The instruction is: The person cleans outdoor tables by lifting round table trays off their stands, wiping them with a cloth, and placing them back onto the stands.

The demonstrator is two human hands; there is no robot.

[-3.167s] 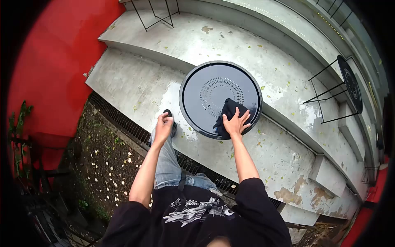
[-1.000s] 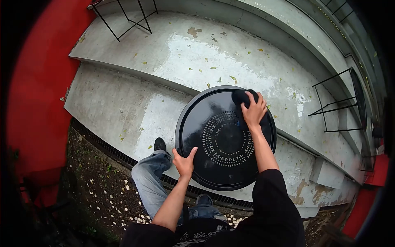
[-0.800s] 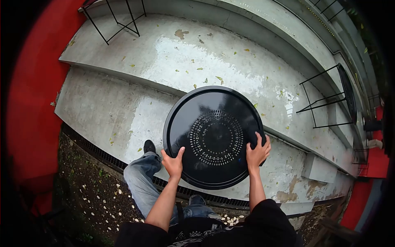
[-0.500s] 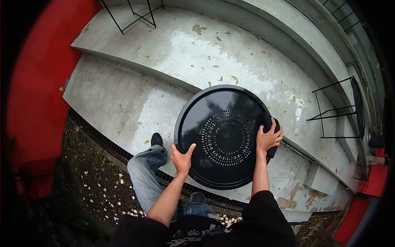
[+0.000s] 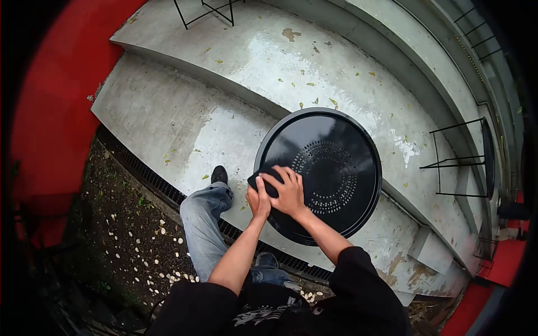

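A round black metal tray-like top [image 5: 342,162], with a raised rim and rings of small punched holes, is tilted up in front of me above the concrete steps. At its left rim my left hand [image 5: 258,200] is closed, thumb up along the edge and most fingers out of sight. Right beside it, my right hand [image 5: 288,192] presses a black cloth [image 5: 262,180] against the rim, fingers bent over it. The two hands touch or nearly touch. What supports the top from below is hidden.
Wet concrete steps [image 5: 162,106] with scattered leaves curve around me. Black metal stands are at the upper left [image 5: 210,12] and right [image 5: 457,162]. A drain grate [image 5: 145,171] runs along the lower step, beside soil with white pebbles [image 5: 134,241].
My right hand has moved with the black cloth from the top's right rim across to the left rim, beside my left hand. The round top appears slightly farther right.
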